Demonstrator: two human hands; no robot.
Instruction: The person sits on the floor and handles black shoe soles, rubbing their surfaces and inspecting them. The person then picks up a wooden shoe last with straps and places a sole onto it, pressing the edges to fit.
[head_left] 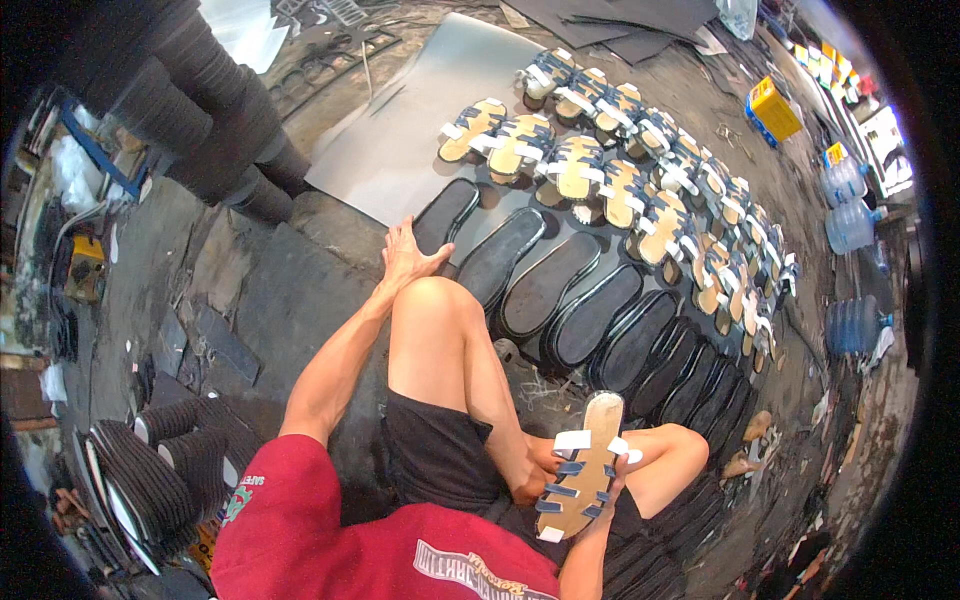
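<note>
My left hand (408, 256) reaches forward past my raised knee, fingers spread, at the near end of a black shoe sole (447, 212). Whether it presses on that sole I cannot tell. The sole is the leftmost in a curved row of black soles (552, 283), which lie in pairs and overlap toward the right. In my lap, my right hand (604, 503) grips a sandal upper (578, 490) by its right side. This piece has a tan insole, dark blue straps and white tabs, and its insole faces up.
Beyond the soles, several rows of similar strapped sandals (575, 168) stand on a grey sheet (375, 160). Tall stacks of black soles (215, 110) rise at far left, with more stacked soles (165, 470) at near left. Blue water jugs (852, 228) and a yellow-blue box (773, 110) sit at right.
</note>
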